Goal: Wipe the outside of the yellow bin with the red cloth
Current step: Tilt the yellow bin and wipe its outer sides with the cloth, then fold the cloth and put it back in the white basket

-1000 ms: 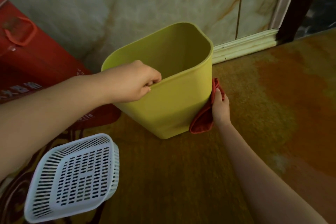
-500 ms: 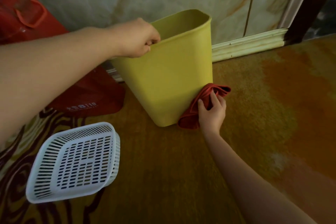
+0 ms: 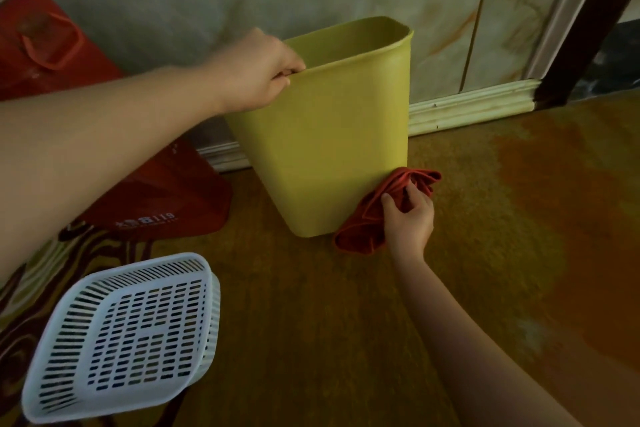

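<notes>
The yellow bin [image 3: 329, 135] stands on the floor in front of the marble wall, its open top tipped slightly away from me. My left hand [image 3: 256, 71] grips its near left rim, fingers curled over the edge. My right hand [image 3: 408, 222] clutches the bunched red cloth [image 3: 374, 215] and presses it against the bin's lower right corner, close to the floor. Part of the cloth is hidden under my fingers.
A white slotted plastic basket [image 3: 128, 336] lies at the lower left. A red bag [image 3: 162, 198] with white lettering leans against the wall left of the bin. A pale skirting board [image 3: 474, 107] and a dark door frame [image 3: 588, 17] stand at the right.
The bin has been tipped from leaning toward me to nearly upright. My right hand with the cloth slid down from the bin's right side to its lower right corner.
</notes>
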Demonstrator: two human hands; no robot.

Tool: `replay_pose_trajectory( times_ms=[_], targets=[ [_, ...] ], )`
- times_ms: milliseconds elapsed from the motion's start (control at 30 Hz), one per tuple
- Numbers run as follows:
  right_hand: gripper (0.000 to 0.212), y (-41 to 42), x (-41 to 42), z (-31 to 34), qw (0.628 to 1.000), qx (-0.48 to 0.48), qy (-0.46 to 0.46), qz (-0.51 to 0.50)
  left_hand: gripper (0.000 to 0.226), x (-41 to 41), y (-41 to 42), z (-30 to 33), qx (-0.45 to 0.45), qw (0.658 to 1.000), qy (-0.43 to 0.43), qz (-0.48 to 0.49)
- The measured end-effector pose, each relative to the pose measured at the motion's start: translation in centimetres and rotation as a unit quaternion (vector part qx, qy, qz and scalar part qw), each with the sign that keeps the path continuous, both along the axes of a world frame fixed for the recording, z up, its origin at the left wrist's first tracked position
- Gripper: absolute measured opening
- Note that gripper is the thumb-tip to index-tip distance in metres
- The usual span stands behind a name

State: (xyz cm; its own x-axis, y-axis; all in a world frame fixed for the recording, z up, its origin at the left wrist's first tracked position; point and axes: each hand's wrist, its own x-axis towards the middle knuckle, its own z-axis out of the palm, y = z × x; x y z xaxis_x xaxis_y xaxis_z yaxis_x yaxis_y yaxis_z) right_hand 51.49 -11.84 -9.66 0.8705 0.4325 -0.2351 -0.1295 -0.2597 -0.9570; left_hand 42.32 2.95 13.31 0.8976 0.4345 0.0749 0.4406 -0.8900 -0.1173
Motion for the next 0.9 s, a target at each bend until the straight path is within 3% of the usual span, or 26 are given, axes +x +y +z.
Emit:
replay_pose_trajectory(
  times_ms=[200,400,500,567,633,733,800,833,900],
  targets=[
    [0.053,-1.6,-1.4,-1.1,0.999,-0.009,0.031,0.001,0.027,-2.3,-2.1,-3.2,-0.063,0.997,-0.029,-0.018],
    [0.048,-4.4,-4.8,-0.9,0.996,-0.002,0.021,0.081,0.033,-4.3,-4.6,-5.3,-0.086,0.993,-0.084,0.014],
    [0.05,-5.9,-6.9,-0.7,0.99,0.002,0.061,0.125,0.043,-7.2,-7.9,-7.0,-0.066,0.978,-0.196,-0.003],
    [0.05,-6.7,-8.1,-0.5,0.986,0.001,0.055,0.158,0.037,-9.7,-11.0,-9.6,-0.075,0.944,-0.321,0.022],
    [0.049,-7.2,-9.2,0.0,0.981,-0.003,0.025,0.192,0.032,-11.7,-13.9,-12.5,-0.211,0.898,-0.362,0.134],
    [0.05,-7.5,-10.7,0.9,0.969,-0.001,-0.011,0.249,0.03,-12.6,-15.5,-16.0,-0.5,0.76,-0.247,0.334],
    [0.05,-7.5,-11.5,1.4,0.957,0.007,-0.044,0.285,0.019,-12.7,-15.5,-17.6,-0.605,0.666,-0.218,0.378],
    [0.051,-7.5,-11.7,1.6,0.951,0.008,-0.058,0.305,0.015,-12.8,-15.5,-18.2,-0.625,0.639,-0.229,0.386],
    [0.056,-7.4,-11.9,2.0,0.932,0.003,-0.073,0.354,0.007,-13.2,-15.5,-19.2,-0.63,0.622,-0.248,0.393]
  ],
)
